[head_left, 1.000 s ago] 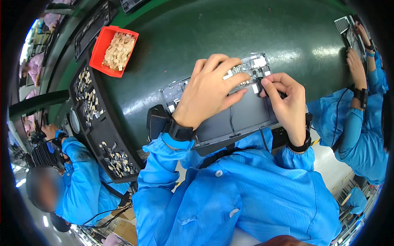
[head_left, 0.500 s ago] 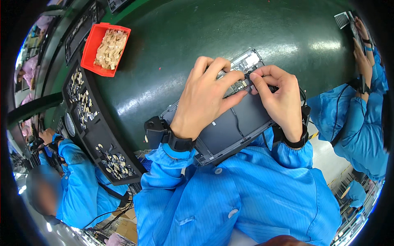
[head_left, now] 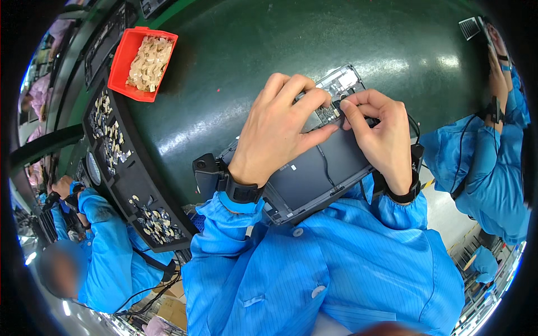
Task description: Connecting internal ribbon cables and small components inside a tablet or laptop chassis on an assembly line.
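Note:
A dark, flat device chassis (head_left: 307, 182), opened up, lies at the table's near edge with its far end pointing away from me. A green circuit board (head_left: 327, 115) and silvery parts show at that far end, and a thin black cable (head_left: 324, 162) runs down the panel. Over the board arches my left hand (head_left: 277, 126), open, thumb and forefinger apart, the thumb tip close to the board's near edge. My right hand (head_left: 376, 124) pinches at the board's right side; a small dark bit shows at its fingertips, too covered to name.
A red bin (head_left: 120, 70) of pale thin pieces stands at the far left. Nearer, a long black tray (head_left: 126, 171) holds many small parts. Blue-sleeved co-workers sit on both sides, the right one (head_left: 485, 162) holding a panel. A black cord (head_left: 415, 124) hangs beside my right wrist.
My left hand has shifted slightly left and away from me, its forefinger drawing back from the right fingertips, so more of the board shows. The right hand stays at the same spot, pinching.

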A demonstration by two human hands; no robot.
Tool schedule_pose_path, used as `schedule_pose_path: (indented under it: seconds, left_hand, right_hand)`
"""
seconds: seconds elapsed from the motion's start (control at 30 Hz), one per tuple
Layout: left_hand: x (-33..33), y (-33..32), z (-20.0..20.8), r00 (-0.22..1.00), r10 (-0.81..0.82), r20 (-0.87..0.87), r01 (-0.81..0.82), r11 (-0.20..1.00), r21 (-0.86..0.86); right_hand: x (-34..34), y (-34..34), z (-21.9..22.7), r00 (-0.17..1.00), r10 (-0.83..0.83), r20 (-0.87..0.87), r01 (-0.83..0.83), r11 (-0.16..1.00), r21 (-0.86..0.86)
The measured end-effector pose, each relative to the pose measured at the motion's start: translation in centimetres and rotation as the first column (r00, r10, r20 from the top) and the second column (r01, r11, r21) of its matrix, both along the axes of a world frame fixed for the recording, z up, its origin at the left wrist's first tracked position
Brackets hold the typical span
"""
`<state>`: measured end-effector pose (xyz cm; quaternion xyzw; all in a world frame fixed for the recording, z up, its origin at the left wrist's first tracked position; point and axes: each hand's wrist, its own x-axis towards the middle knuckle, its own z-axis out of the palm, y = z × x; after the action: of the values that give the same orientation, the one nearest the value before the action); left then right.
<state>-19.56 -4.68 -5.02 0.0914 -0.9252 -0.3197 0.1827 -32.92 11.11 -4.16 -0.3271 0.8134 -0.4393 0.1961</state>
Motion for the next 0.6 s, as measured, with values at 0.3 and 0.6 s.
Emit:
schedule_pose_path:
  seconds: [0.3, 0.6]
  left_hand:
    - [0.05, -0.01, -0.09, 1.0, 0.006, -0.019, -0.006, 1.0, -0.002]
    - [0.71, 0.23, -0.45, 0.996, -0.007, -0.093, -0.007, 0.989, -0.151]
  right_hand:
    - [0.25, -0.01, -0.43, 0.999, 0.004, -0.048, -0.002, 0.999, 0.049]
    - [0.22, -0.15, -0.3, 0.996, 0.047, -0.072, -0.043, 0.997, 0.06]
